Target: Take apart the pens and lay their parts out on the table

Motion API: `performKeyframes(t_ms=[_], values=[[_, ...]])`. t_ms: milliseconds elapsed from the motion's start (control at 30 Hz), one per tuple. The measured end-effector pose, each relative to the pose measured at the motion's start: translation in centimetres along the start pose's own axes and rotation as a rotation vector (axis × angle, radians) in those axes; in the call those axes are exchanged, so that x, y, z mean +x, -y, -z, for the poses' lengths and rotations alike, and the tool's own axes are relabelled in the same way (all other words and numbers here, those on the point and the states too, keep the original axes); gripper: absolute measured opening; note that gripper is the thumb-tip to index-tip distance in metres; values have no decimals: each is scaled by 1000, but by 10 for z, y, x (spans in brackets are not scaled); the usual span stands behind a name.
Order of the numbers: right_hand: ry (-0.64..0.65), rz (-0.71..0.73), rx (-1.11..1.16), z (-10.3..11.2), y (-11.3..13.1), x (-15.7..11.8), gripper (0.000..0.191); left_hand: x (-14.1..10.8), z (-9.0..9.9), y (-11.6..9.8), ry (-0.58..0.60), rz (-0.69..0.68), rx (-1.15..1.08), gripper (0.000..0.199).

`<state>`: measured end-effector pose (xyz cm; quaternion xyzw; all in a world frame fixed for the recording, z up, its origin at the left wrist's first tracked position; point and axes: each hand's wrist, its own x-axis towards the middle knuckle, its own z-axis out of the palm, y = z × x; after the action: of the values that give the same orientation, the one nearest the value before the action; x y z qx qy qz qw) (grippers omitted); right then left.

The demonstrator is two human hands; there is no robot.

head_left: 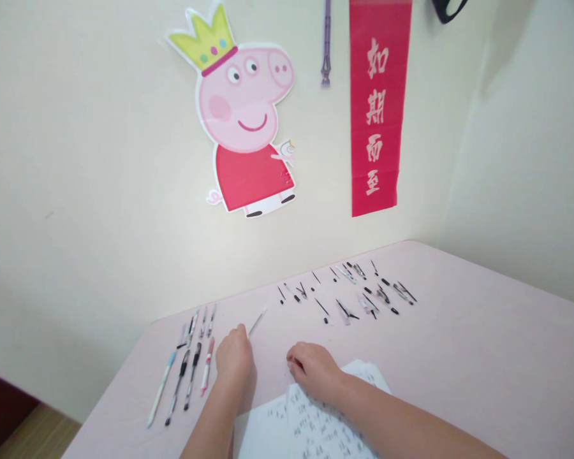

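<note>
My left hand (234, 354) is closed at the middle of the table, its fingers mostly turned away from view. A thin, clear pen tube (257, 322) with a whitish end slants up and away from its fingertips. To the right, my right hand (314, 370) is curled, thumb and fingers pressed together; whatever it may hold is hidden. That hand rests at the upper edge of handwritten paper sheets (310, 417). Just left of my left hand lies a pink-and-white pen (207, 366), beside black-gripped pens (192, 376) and a pale pen with a blue end (161, 390).
Shorter pens (203, 322) lie farther back on the left. Several dark refills, caps and pen parts (345, 310) are spread in rows at the back right of the pink table (459, 357). The wall behind carries a pig cutout (253, 172) and a red banner (358, 146).
</note>
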<state>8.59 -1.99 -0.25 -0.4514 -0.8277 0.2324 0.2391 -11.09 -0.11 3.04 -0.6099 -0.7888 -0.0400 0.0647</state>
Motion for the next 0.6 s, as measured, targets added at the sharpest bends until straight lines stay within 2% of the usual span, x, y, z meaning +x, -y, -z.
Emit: performKeyframes(t_ms=[67, 133, 233, 300, 433, 600], values=[[-51, -26, 93, -5, -5, 4, 22, 0, -4, -1, -7, -25, -145, 23], [-130, -91, 253, -9, -12, 10, 21, 1, -9, -4, 15, -105, -386, 29], [-249, -272, 610, -10, -21, 20, 25, 1, -16, -12, 97, -279, -737, 37], [-341, -347, 812, -6, -26, 24, 33, -1, -18, -18, 123, -368, -836, 38], [-505, -306, 988, 4, -32, 26, 38, -4, -18, -20, 135, -413, -792, 35], [-506, -263, 1003, 2, -38, 27, 30, -9, -12, -18, 131, -495, -608, 37]])
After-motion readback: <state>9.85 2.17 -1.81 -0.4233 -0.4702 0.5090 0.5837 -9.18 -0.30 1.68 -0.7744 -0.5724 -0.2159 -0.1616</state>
